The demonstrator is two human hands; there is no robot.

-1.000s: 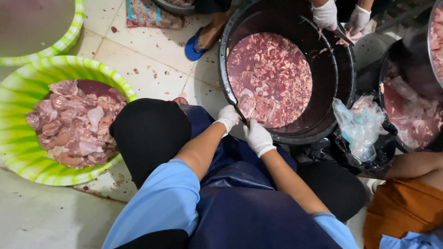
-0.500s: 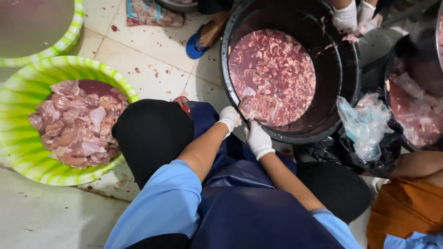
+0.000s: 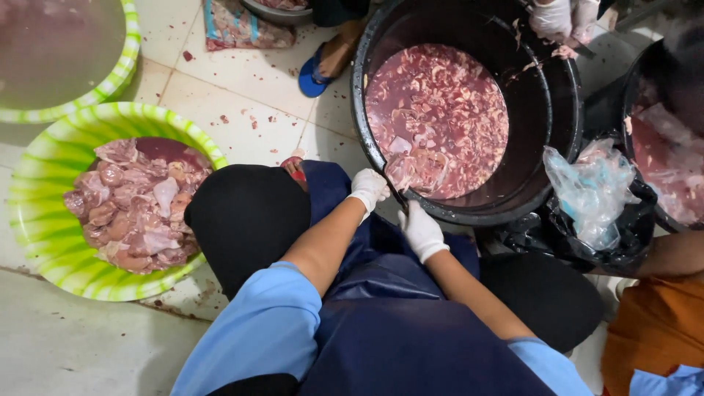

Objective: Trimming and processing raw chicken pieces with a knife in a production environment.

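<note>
Grip clenched: the white-gloved left hand (image 3: 369, 188) is pinching a pale raw meat piece (image 3: 415, 170) at the big black round tub (image 3: 557, 110) rim while the white-gloved right hand (image 3: 421, 231) is closing on a thin dark knife (image 3: 394, 192), whose blade, slipping on wet flesh, could nick the left glove.

The left hand (image 3: 369, 187) and right hand (image 3: 421, 230) sit slightly lower against the black tub's (image 3: 367, 128) near rim than a second ago. Across the tub, another person's gloved hands (image 3: 561, 18) now sit further up, toward the far rim.
</note>
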